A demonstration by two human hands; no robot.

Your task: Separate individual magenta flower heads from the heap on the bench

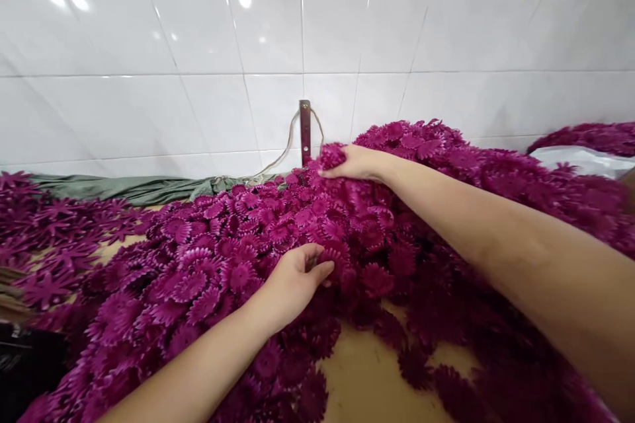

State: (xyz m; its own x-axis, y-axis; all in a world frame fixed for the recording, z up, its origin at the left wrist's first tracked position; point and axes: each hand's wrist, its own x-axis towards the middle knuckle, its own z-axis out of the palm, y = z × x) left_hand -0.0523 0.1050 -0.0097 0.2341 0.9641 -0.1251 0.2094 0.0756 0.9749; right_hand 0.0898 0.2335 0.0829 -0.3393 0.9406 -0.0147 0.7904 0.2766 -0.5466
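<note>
**White-tiled wall and tabletop with heaped magenta flower pieces**

The heap of flower pieces spreads across the tabletop at the wall's foot. The right hand, at the heap's back, grips a bunch between thumb and fingers. The left hand is half curled over the middle, its fingertips at one piece; whether it pinches that piece cannot be told. Likely faults: a loose grip could shed pieces from the bunch; a sweeping forearm could push the loose slope forward; pieces could snag on the cord beside the upright perforated strip. Tan surface shows through gaps in front. Green cloth lines the wall at left, near star-shaped pieces; white plastic lies at right.
</note>
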